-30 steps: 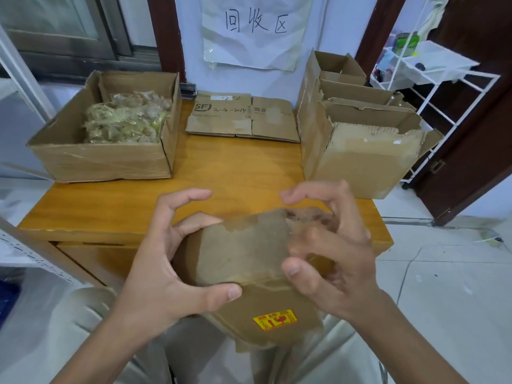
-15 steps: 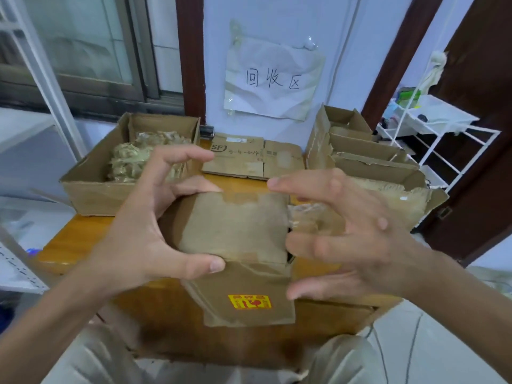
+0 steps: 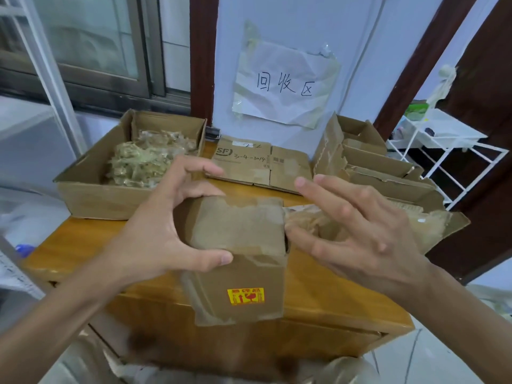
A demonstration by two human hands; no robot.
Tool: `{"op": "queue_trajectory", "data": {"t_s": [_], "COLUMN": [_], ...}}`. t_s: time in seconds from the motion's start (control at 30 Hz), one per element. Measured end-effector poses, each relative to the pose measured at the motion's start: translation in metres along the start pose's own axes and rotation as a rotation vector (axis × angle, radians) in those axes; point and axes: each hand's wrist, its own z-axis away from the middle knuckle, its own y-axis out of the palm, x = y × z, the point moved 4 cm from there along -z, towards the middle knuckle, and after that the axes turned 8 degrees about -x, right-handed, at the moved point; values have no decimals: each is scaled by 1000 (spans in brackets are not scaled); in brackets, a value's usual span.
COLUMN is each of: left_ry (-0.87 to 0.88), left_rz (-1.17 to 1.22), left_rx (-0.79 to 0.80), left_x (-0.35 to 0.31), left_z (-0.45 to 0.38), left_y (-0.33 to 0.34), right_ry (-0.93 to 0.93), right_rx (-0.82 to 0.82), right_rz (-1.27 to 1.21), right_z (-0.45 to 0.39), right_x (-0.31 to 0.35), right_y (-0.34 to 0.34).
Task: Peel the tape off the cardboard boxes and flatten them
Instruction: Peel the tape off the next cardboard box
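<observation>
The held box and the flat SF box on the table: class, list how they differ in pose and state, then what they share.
1. The held box keeps its three-dimensional shape; the SF box is folded flat.
2. The held box is gripped by the left hand above the table; the SF box lies at the table's back edge, untouched.
3. The held box carries a yellow sticker; the SF box shows handwriting.
Both are brown cardboard.

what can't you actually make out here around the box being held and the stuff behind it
- Small box, head view: the left hand covers its left side, and the far side faces away.
- Peeled tape: the right hand hides most of it, so any grip on it is unclear.
- Yellow sticker: print too small to read.
- Stacked boxes: lower parts hidden behind the right hand.
- Tape scraps in the open box: tangled, uncountable.
</observation>
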Motion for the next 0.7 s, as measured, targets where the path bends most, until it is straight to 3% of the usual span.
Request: {"op": "queue_trajectory", "data": {"t_s": [0.4,0.7], "left_ry": [39,40], "left_rz": [-232,-326], "left_rx": [-63,-17], "left_x": [-6,-10], "left_z": [-10,-9], "left_y": [3,3], "right_ry": [396,296], "right_rx": [173,195], "right_rz": [192,239], "right_z": [16,11], "right_x": [29,16], "right_y": [11,9]}}
